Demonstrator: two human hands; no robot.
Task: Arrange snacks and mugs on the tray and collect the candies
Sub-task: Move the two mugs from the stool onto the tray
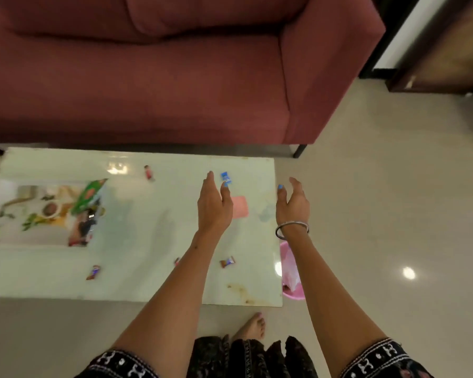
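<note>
hands: left (215,205), right (292,200) apart, empty (fingers relaxed) | blue candy (226,178) beside left fingertips | table (148,282)

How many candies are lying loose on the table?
5: a red candy at the back, blue candy by the left hand, three near the front. More may hide.

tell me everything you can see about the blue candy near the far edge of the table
The blue candy is a small wrapped sweet, bright blue with white markings too blurred to read; the wrapper looks glossy. It lies flat on the pale glossy table, toward the far right part, near the sofa side. The left hand reaches toward it with fingers extended, its fingertips right beside the candy; whether they touch it cannot be told. Nothing else lies against it.
</note>
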